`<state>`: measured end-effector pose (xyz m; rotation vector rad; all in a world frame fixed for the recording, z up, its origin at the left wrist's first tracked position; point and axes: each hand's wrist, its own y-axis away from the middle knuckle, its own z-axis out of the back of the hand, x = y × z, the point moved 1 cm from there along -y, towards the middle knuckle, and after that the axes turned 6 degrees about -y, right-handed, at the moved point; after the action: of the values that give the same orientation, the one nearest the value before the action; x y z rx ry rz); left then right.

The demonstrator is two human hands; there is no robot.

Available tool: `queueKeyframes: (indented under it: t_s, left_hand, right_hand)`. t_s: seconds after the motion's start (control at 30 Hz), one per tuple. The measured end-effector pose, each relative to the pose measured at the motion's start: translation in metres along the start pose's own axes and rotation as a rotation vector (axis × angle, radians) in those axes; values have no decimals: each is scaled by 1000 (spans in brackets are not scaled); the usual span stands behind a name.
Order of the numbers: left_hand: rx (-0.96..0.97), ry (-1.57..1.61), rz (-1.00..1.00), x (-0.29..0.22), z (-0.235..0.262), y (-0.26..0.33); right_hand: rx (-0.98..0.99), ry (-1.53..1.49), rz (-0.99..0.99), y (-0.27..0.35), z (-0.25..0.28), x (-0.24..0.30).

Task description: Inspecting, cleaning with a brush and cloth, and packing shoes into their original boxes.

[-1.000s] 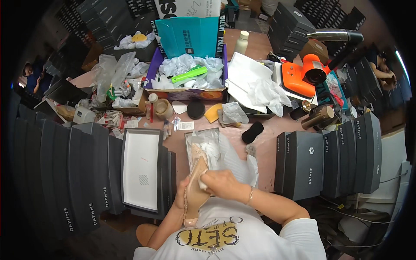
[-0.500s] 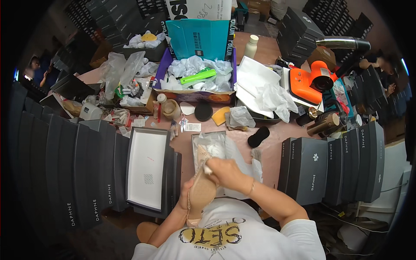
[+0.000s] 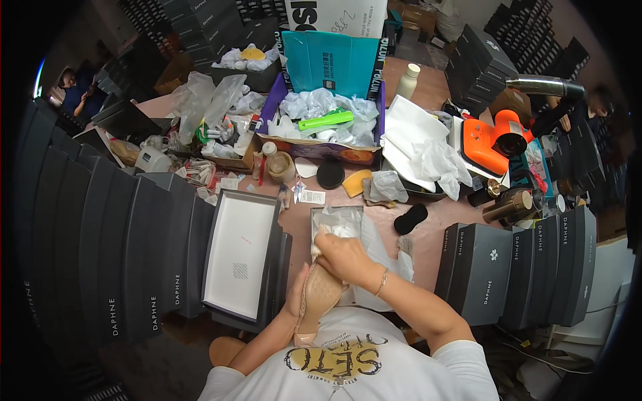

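Observation:
A beige shoe [image 3: 321,292] is tilted in front of my chest, its tan sole facing up. My left hand [image 3: 295,299] is closed round its left side. My right hand [image 3: 344,258] is over the toe end, with its fingers pinched on a small white wad [image 3: 315,248] that looks like cloth or tissue; the fingers hide most of it and the toe. Just beyond the hands lies an open grey shoebox [image 3: 317,217] with white tissue paper [image 3: 342,218] inside. More thin white paper [image 3: 376,257] spreads to its right.
A box lid [image 3: 241,257] with a white inside lies left of the shoe. Dark shoeboxes [image 3: 144,247] stand in rows there and at right [image 3: 480,271]. Farther back are a purple carton [image 3: 374,137] of crumpled paper, a glue jar [image 3: 281,168], a black sponge [image 3: 410,218] and an orange machine [image 3: 486,144].
My right hand has moved up along the shoe to its toe end, with the white wad still pinched. My left hand still holds the shoe. The whole view has shifted slightly.

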<state>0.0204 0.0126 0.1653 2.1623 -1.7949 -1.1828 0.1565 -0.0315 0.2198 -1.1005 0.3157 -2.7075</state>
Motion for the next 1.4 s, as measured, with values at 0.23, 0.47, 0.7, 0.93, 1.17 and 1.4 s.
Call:
queueKeyframes:
  t_s: [0.23,0.47,0.7,0.93,1.17,1.4]
  left_hand:
    - [129,-15,-37,-2,9,9]
    - [104,8,25,4,24,11]
    - [-12,56,-26,25,-2,5]
    - [-83,-64,-341,20,-62,-55]
    - [-621,-1186,-705,70,-9,-64]
    - [-591,-1764,-36,93,20,-74]
  right_hand:
    - [33,137,-134,4,0,7]
    - [-44,88,-105,33,-2,6]
    - [-119,-199,-341,61,12,-39]
    - [-207,-1633,-537,131,12,-73]
    - [-163,-1179,-808,169,14,-132]
    - [-181,-501,-775,183,-45,-184]
